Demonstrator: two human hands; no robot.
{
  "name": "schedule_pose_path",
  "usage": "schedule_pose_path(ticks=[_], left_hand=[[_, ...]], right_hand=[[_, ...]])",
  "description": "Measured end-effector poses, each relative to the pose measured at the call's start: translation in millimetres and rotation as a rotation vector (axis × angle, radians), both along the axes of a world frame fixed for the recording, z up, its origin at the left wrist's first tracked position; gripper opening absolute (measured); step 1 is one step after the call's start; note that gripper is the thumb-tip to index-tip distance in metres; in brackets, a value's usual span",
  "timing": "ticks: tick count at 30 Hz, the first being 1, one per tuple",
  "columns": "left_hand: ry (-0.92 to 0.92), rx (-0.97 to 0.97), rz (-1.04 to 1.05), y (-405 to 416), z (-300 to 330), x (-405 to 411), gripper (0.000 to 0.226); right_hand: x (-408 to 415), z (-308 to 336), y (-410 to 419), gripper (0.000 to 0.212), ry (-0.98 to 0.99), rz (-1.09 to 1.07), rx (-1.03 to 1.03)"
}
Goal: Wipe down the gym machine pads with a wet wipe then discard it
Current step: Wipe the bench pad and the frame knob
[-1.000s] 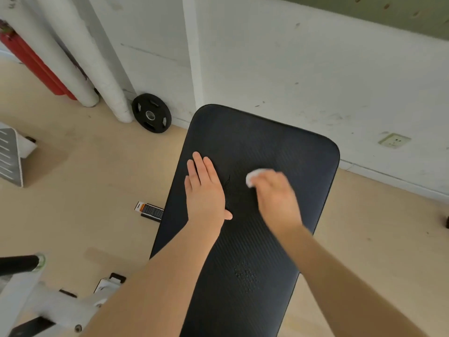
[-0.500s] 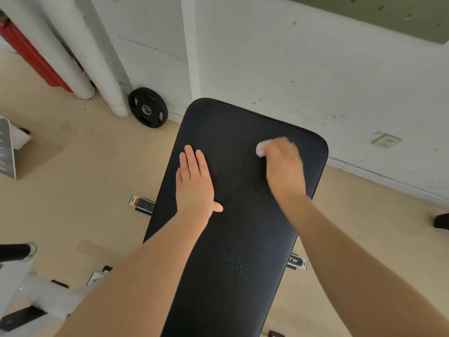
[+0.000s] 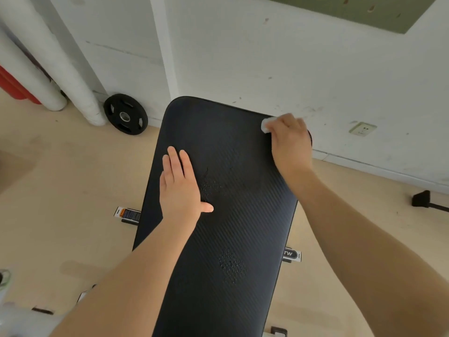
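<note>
A long black bench pad (image 3: 233, 215) with a ribbed surface runs away from me toward the wall. My left hand (image 3: 181, 186) lies flat on its left side, fingers straight and together, thumb out to the right. My right hand (image 3: 290, 142) is at the pad's far right corner, fingers curled around a small white wet wipe (image 3: 266, 124) that pokes out at the fingertips and is pressed onto the pad. Wet speckles show on the pad near its middle (image 3: 232, 265) and beside my left hand.
A white wall stands just behind the pad, with a socket (image 3: 362, 128) low on the right. A black weight plate (image 3: 125, 114) leans against the wall at the left, beside white pipes (image 3: 73, 76). Bench feet (image 3: 127, 215) and a black foot (image 3: 421, 199) sit on the beige floor.
My right hand has slid the wipe from the pad's middle up and right to its far right corner. My left hand has stayed flat in the same place.
</note>
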State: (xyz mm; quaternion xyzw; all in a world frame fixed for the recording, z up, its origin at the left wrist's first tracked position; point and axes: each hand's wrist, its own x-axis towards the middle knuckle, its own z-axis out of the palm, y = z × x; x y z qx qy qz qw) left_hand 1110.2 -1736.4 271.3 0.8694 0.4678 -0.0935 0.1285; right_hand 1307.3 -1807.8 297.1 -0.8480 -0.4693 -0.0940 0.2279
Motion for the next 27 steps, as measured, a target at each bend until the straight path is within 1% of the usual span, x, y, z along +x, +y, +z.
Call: schedule_pose_path(ticks=[3,6,9,10,12,13,15,18,20,22,24,26,27], left_hand=[[0.001,-0.02,0.004,-1.7,4.7,-1.0,0.132],[-0.007,-0.044,0.013,-1.7,8.4,-0.4,0.131],[-0.034,-0.063,0.019,-10.5,12.5,-2.8,0.124],[-0.053,-0.041,-0.006,-15.6,14.0,-3.1,0.119],[-0.083,-0.007,-0.101,-23.5,16.5,-0.7,0.112],[-0.066,-0.02,-0.163,-25.9,17.4,2.7,0.111],[0.044,-0.08,-0.271,-29.2,18.7,12.8,0.116],[0.157,-0.066,-0.286,-36.8,15.2,25.0,0.127],[0.173,-0.025,-0.265,-44.1,12.7,25.9,0.131],[0.16,-0.003,-0.25,-46.9,11.0,26.7,0.132],[0.157,-0.001,-0.237,-47.7,10.6,26.5,0.131],[0.169,-0.005,-0.227,-48.8,9.9,29.7,0.131],[0.178,-0.016,-0.216,-49.7,9.1,31.5,0.131]], right_hand=[[-27.7,-20.0,-39.5,0.021,-0.021,0.042,0.017],[-52.0,-39.2,-79.2,0.021,-0.074,0.095,-0.037],[-37.5,-33.2,-76.1,0.014,-0.068,0.224,-0.051],[-26.5,-25.8,-65.6,0.014,-0.061,0.215,-0.086],[-2.8,-11.3,-41.5,0.013,-0.072,0.104,-0.154],[6.9,-5.2,-32.0,0.011,-0.055,0.065,-0.135],[14.7,2.6,-21.8,0.012,0.014,0.023,-0.029],[-2.8,-8.2,-28.9,0.013,0.083,-0.016,0.006],[-29.1,-25.7,-52.8,0.019,0.094,0.059,0.023],[-53.6,-43.5,-83.3,0.027,0.112,0.144,-0.046],[-58.4,-53.1,-95.4,0.035,0.126,0.219,-0.094],[-41.0,-46.7,-83.3,0.029,0.081,0.284,-0.067],[-29.0,-38.3,-72.2,0.024,0.053,0.279,-0.048]])
